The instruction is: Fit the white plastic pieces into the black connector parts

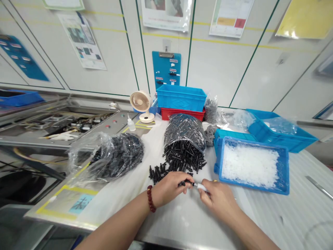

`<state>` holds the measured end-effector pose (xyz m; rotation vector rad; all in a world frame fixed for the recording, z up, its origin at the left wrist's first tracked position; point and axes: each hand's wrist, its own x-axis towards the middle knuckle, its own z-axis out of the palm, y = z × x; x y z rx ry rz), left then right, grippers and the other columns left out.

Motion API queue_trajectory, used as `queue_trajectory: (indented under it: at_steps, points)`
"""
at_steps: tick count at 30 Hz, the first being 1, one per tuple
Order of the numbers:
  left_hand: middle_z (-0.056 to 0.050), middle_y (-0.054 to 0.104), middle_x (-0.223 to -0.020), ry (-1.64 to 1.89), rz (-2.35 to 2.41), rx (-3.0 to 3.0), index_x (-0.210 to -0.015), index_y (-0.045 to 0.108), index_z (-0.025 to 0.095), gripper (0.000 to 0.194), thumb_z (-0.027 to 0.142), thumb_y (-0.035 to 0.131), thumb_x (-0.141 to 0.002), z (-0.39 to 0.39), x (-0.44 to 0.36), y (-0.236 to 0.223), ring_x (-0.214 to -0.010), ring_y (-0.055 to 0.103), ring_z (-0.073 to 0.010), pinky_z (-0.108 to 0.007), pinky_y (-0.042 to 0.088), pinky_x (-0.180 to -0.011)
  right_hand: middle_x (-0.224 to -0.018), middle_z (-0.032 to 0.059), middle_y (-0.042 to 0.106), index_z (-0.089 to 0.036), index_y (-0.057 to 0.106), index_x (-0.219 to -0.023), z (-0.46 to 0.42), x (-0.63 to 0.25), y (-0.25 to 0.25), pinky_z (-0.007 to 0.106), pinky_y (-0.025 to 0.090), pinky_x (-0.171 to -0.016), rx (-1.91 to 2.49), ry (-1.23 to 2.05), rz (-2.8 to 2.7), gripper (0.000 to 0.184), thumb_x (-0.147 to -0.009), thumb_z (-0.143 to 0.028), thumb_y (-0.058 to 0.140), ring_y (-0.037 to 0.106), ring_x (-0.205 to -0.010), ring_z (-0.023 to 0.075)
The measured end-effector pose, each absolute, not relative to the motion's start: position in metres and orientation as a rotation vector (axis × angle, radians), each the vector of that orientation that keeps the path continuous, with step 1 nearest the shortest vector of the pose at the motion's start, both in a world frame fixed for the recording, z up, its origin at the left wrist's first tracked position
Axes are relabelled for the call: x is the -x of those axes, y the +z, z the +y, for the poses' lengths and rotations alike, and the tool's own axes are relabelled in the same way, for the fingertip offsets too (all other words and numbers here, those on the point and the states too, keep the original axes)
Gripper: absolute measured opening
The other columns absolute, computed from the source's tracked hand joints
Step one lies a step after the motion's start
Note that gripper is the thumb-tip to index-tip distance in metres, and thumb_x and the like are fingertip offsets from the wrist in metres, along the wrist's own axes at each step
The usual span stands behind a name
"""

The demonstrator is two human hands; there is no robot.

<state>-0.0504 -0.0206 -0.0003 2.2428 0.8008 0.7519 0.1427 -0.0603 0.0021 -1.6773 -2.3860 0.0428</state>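
Note:
My left hand (170, 189), with a dark red bead bracelet at the wrist, is closed on a small black rod-shaped part (183, 183). My right hand (220, 198) grips a slim white-handled tool (201, 187), whose tip meets the black part between the two hands. Just beyond the hands, many more black rod-shaped parts (183, 156) spill from the mouth of a clear plastic bag (185, 126). A smaller group of the same parts (158, 172) lies beside my left hand. The exact shape of the tool's tip is too small to make out.
A blue tray (285, 170) of small white translucent pieces (249, 166) stands to the right. On the left lies another bag of black parts (125, 152). Behind are a small fan (142, 104), a dropper bottle (131, 124), a red bin (166, 114) and a blue bin (182, 98).

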Motion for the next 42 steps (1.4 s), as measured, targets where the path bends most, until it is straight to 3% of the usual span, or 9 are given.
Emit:
queue_trajectory:
  at_steps: [6, 19, 32, 38, 42]
  points:
    - [0.001, 0.061, -0.063, 0.759, 0.787, -2.240, -0.090, 0.061, 0.016, 0.010, 0.018, 0.052, -0.085, -0.020, 0.050, -0.001, -0.061, 0.056, -0.0102, -0.018, 0.042, -0.066, -0.048, -0.0014, 0.052, -0.019, 0.054, -0.061, -0.059, -0.143, -0.001, 0.024, 0.015, -0.049, 1.699, 0.032, -2.387, 0.020, -0.078, -0.027, 0.047, 0.047, -0.050, 0.0114]
    - [0.001, 0.062, -0.062, 0.775, 0.786, -2.259, -0.088, 0.062, 0.016, 0.011, 0.019, 0.052, -0.085, -0.023, 0.048, -0.002, -0.059, 0.057, -0.0103, -0.019, 0.043, -0.066, -0.049, 0.0015, 0.056, -0.020, 0.055, -0.058, -0.060, -0.141, -0.002, 0.026, 0.015, -0.047, 1.819, -0.106, -2.341, 0.035, -0.080, -0.046, 0.047, 0.052, -0.048, 0.0135]
    - [-0.002, 0.066, -0.067, 0.857, 0.832, -2.170, -0.098, 0.064, 0.016, 0.019, 0.025, 0.051, -0.087, -0.013, 0.057, 0.000, -0.065, 0.060, -0.0123, -0.023, 0.046, -0.071, -0.049, 0.0003, 0.058, -0.020, 0.051, -0.061, -0.058, -0.148, 0.001, 0.024, 0.016, -0.045, 1.796, -0.129, -2.240, 0.033, -0.084, -0.040, 0.040, 0.054, -0.046, 0.0143]
    - [-0.003, 0.066, -0.082, 0.562, 0.681, -2.289, -0.090, 0.064, 0.016, 0.015, 0.013, 0.053, -0.081, -0.014, 0.057, -0.003, -0.073, 0.060, -0.0124, -0.020, 0.045, -0.072, -0.049, -0.0009, 0.055, -0.020, 0.053, -0.075, -0.057, -0.153, 0.003, 0.023, 0.022, -0.046, 1.667, -0.105, -2.168, 0.031, -0.089, -0.036, 0.030, 0.053, -0.049, 0.0153]
    - [-0.002, 0.062, -0.081, 0.378, 0.593, -2.421, -0.086, 0.060, 0.016, 0.025, -0.001, 0.052, -0.070, -0.020, 0.053, -0.009, -0.077, 0.058, -0.0145, -0.021, 0.044, -0.076, -0.055, 0.0011, 0.056, -0.019, 0.053, -0.076, -0.057, -0.153, 0.002, 0.023, 0.025, -0.047, 1.599, -0.121, -2.185, 0.034, -0.091, -0.036, 0.027, 0.053, -0.051, 0.0155]
